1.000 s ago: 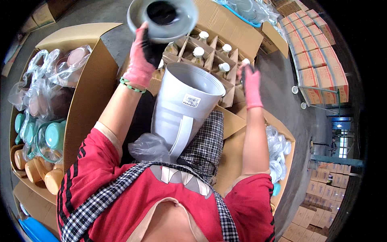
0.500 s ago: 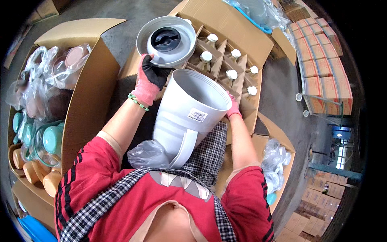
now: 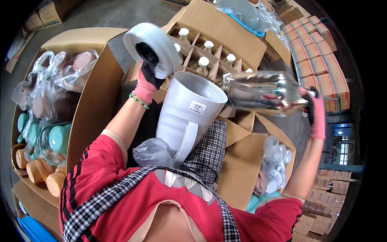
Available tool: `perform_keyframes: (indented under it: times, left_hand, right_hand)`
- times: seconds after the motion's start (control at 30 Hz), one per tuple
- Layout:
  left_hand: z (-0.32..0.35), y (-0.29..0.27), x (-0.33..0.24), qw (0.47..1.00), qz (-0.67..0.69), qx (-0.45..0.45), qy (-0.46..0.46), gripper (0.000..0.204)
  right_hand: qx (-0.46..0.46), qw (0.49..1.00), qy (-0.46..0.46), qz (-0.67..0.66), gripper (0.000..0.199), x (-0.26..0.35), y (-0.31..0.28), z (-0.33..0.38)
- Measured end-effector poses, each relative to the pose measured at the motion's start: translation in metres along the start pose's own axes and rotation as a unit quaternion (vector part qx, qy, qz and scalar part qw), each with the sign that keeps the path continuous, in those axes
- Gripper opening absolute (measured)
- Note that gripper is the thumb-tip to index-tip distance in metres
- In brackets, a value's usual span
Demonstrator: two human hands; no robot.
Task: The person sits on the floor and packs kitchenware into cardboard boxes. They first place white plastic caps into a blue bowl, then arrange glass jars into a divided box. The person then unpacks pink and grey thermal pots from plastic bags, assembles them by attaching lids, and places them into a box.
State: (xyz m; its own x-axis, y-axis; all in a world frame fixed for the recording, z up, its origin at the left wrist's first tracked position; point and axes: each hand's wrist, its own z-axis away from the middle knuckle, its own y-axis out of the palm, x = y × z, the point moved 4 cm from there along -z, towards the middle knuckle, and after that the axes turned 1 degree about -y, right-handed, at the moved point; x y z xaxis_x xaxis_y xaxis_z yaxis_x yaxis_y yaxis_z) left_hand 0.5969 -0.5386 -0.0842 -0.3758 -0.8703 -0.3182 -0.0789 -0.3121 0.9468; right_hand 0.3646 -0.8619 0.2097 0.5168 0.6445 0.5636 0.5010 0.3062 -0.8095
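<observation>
A grey round lid [image 3: 155, 46] with a black centre is being gripped at its lower edge by the left hand [image 3: 148, 82], gloved pink and black, at 11 o'clock. A silvered glass flask liner [image 3: 264, 92] is being held level by its neck in the closed right hand [image 3: 316, 117] at 3 o'clock. A grey jug casing [image 3: 187, 115], mouth up, is being propped on the lap at centre. A divided carton [image 3: 225, 34] of capped liners is lying open at 12 o'clock. Bagged coloured lids [image 3: 44, 117] are being stored in a carton at 9 o'clock. Stacked cartons [image 3: 316, 52] are standing on concrete floor [image 3: 88, 16] at 2 o'clock.
</observation>
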Motion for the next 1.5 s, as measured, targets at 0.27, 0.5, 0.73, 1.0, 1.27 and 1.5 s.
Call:
perform_keyframes:
  times: [0.27, 0.5, 0.73, 1.0, 1.27, 1.5]
  left_hand:
    - [0.008, 0.091, 0.007, 0.926, -0.096, 0.364, -0.019, 0.027]
    - [-0.009, 0.124, -0.037, 0.92, -0.122, 0.363, 0.089, 0.022]
    - [-0.008, 0.1, -0.045, 0.897, -0.259, 0.344, 0.101, 0.019]
    - [0.049, 0.078, -0.022, 0.902, -0.304, 0.308, -0.007, 0.022]
    - [0.073, 0.068, -0.021, 0.905, -0.288, 0.305, 0.063, 0.024]
    - [0.097, 0.083, -0.026, 0.892, -0.355, 0.271, 0.064, 0.037]
  right_hand:
    - [0.004, 0.841, -0.035, -0.54, 0.033, -0.025, 0.077, 0.046]
    - [0.186, 0.838, -0.209, -0.468, 0.044, 0.023, 0.214, 0.054]
    - [0.236, 0.878, 0.011, -0.416, 0.08, 0.029, 0.249, 0.062]
    - [0.105, 0.854, -0.087, -0.503, 0.073, 0.023, 0.225, 0.059]
    - [0.362, 0.905, -0.137, -0.177, 0.048, 0.055, 0.207, 0.068]
    - [0.511, 0.805, -0.302, 0.02, 0.071, 0.075, 0.213, 0.066]
